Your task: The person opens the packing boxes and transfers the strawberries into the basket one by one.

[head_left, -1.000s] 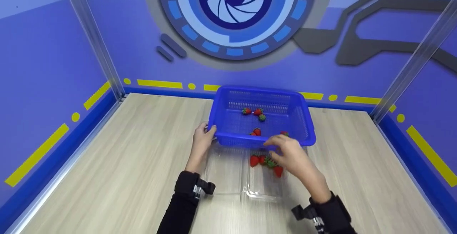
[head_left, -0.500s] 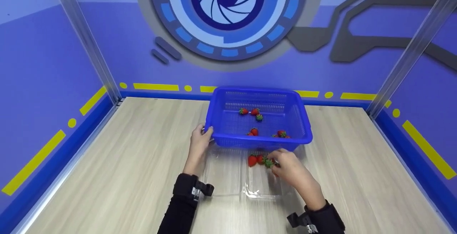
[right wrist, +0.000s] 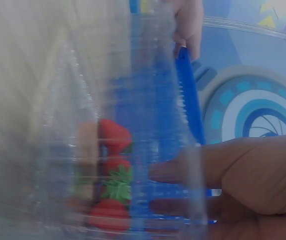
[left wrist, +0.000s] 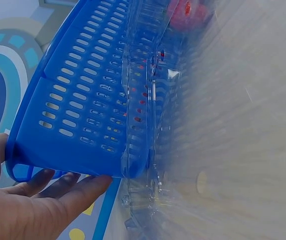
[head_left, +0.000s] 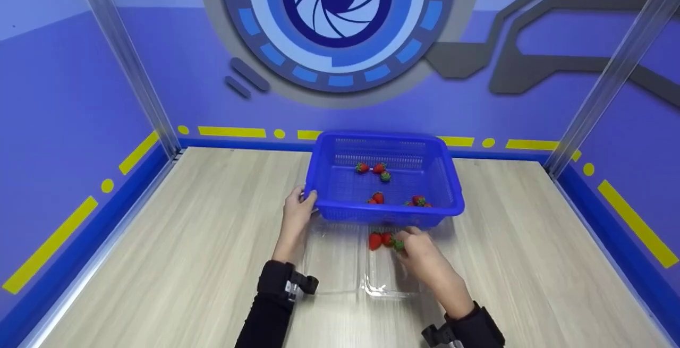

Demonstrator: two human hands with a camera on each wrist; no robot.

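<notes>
A blue perforated plastic basket [head_left: 382, 208] stands at the back, with several strawberries [head_left: 379, 168] inside. My left hand [head_left: 298, 215] grips its front left corner, thumb over the rim and fingers beneath, as the left wrist view also shows. In front lies a clear plastic clamshell container [head_left: 390, 290], spread into two halves. Strawberries [head_left: 375, 240] sit along the back of its right half. My right hand [head_left: 423, 256] reaches over that row. In the right wrist view, its fingers [right wrist: 165, 172] are apart beside the strawberries [right wrist: 114, 215], with clear plastic overlapping them.
A blue patterned wall [head_left: 340, 117] rises directly behind the basket. Side walls with metal corner posts [head_left: 127, 61] close off left and right. The wooden tabletop [head_left: 228, 220] extends on both sides of the container.
My right hand has come down from the basket's front rim to the strawberries in the clear container. More strawberries show at the basket's front right. My left hand keeps its grip on the basket.
</notes>
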